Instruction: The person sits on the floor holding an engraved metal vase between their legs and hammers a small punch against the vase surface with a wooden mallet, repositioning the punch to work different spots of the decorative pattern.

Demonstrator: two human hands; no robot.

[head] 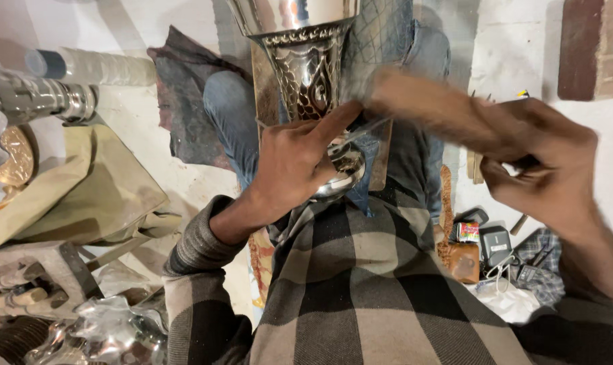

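A tall shiny silver metal vase with embossed pattern lies across my lap, its narrow neck toward me. My left hand grips the vase near its lower stem, forefinger stretched along the embossed part and steadying a thin metal tool against it. My right hand is shut on a wooden mallet, blurred by motion, its head right over the thin tool by the left forefinger. I sit in a checked shirt and blue jeans.
A beige cloth bag and another silver piece lie at the left. A wooden block and crumpled shiny scraps are lower left. Small boxes, a phone and cables lie at the right. Brick upper right.
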